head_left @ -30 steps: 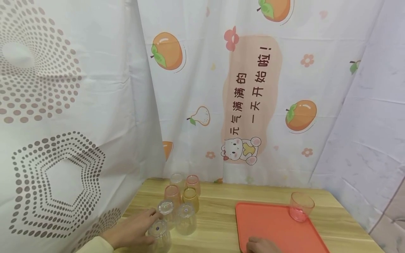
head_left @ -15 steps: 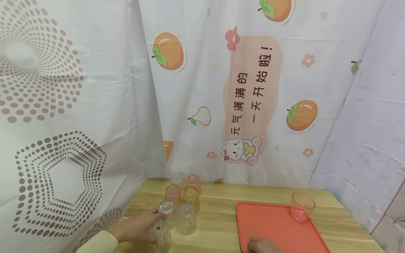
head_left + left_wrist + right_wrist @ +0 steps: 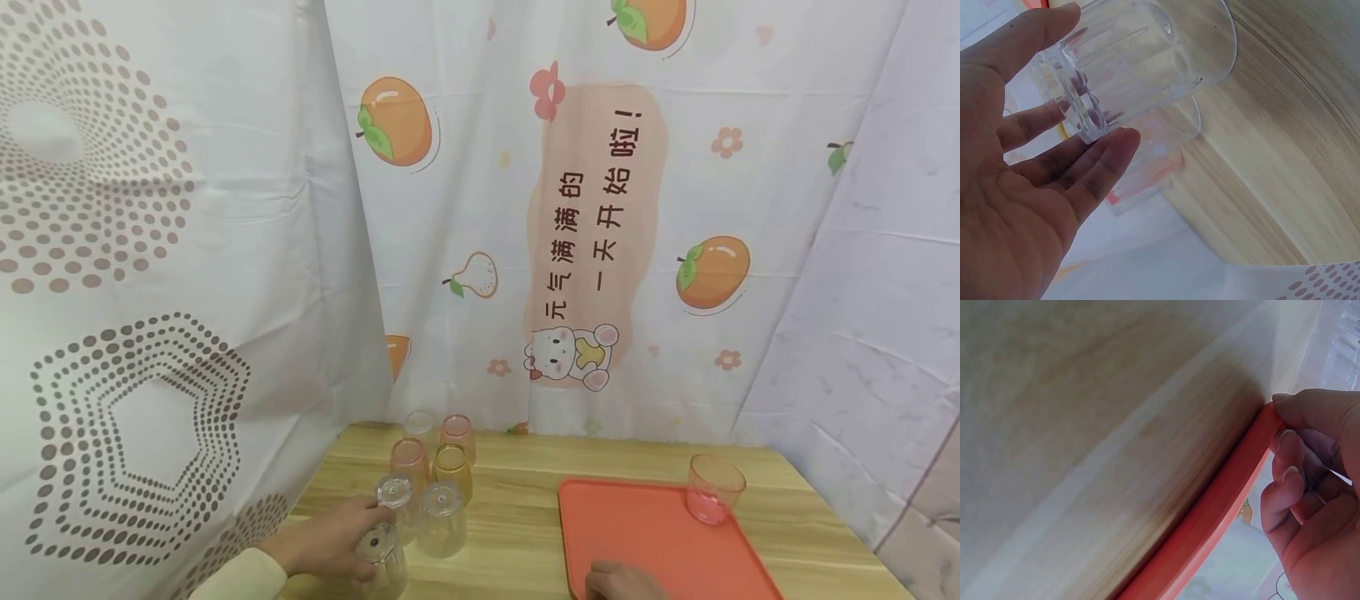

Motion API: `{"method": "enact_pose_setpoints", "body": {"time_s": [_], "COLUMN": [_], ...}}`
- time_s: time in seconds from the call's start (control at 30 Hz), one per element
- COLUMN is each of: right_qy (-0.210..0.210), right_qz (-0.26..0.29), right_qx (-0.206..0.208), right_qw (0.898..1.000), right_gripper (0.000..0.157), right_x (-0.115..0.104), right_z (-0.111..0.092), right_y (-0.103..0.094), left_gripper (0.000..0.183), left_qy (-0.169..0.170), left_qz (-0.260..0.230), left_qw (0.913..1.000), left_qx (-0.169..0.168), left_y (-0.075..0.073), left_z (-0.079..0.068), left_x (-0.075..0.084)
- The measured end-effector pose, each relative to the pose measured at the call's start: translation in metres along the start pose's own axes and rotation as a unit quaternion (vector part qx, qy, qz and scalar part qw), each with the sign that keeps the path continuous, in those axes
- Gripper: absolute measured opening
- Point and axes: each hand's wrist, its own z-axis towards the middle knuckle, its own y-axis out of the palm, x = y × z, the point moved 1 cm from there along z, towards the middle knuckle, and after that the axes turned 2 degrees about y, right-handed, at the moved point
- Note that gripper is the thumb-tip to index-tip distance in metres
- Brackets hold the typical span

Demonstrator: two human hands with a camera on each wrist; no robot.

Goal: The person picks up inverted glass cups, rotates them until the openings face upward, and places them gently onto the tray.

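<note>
My left hand (image 3: 330,540) holds the nearest clear glass (image 3: 1147,56), which stands upside down at the front of a group of glasses. In the left wrist view, the thumb lies along one side of its base and the fingertips reach the other side. Beside and behind it are two more clear upturned glasses (image 3: 442,521). On the right, my right hand (image 3: 1316,481) pinches the rim of a red tray (image 3: 645,533) between thumb and curled fingers. A pink glass (image 3: 712,492) stands at the tray's far right corner.
Farther back in the group are an amber glass (image 3: 453,479), two pink glasses (image 3: 409,462) and another clear glass (image 3: 420,427), all upturned. The wooden table (image 3: 517,517) meets a printed curtain (image 3: 480,208) behind, with more cloth hanging on both sides.
My left hand has shifted slightly right, its fingers and thumb closer about the nearest glass. My right hand stays at the tray's rim, and the other glasses keep their places.
</note>
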Motion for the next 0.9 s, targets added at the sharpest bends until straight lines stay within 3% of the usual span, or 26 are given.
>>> {"method": "enact_pose_setpoints", "body": {"time_s": [0.33, 0.53, 0.73, 0.9], "right_qy": [0.004, -0.034, -0.065, -0.065], "right_qz": [0.008, -0.004, 0.011, 0.005], "right_qx": [-0.018, 0.013, 0.017, 0.022], "right_qw": [1.0, 0.999, 0.998, 0.998], "right_gripper": [0.027, 0.03, 0.029, 0.031], "right_x": [0.001, 0.004, 0.006, 0.004], "right_z": [-0.001, -0.003, -0.003, -0.003], "right_y": [0.0, -0.001, -0.003, -0.005], "left_gripper": [0.058, 0.057, 0.056, 0.054], "left_qy": [-0.005, 0.014, -0.005, -0.014], "left_qz": [-0.007, 0.021, 0.023, 0.005], "left_qw": [0.9999, 0.9997, 0.9997, 0.9999], "left_qx": [-0.011, -0.004, -0.004, -0.002], "left_y": [-0.005, -0.008, -0.013, -0.015], "left_z": [0.0, 0.0, 0.001, 0.002], "left_x": [0.003, 0.005, 0.008, 0.013]}}
